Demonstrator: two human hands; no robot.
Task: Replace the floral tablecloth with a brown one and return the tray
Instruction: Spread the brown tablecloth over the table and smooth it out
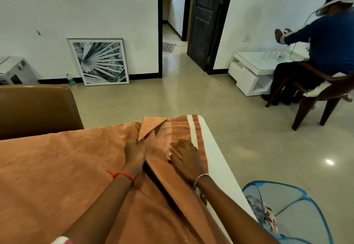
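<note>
The brown tablecloth (67, 167) covers most of the white worktop (214, 157), whose right edge is bare. Near the far right corner the cloth is doubled back into a folded flap (151, 127), and a long crease runs from there toward the viewer between the 2 forearms. The left hand (135, 153) lies flat on the cloth with its fingers straight and close together, the fingertips touching the flap's lower edge. The right hand (184, 159) presses palm-down with fingers spread, just beside a cream stripe (192, 128) on the cloth. On the floor at the worktop's right stands a blue mesh basket (268, 183) with a patterned cloth (270, 219) inside. A brown chair (34, 107) sits at the worktop's far left side.
</note>
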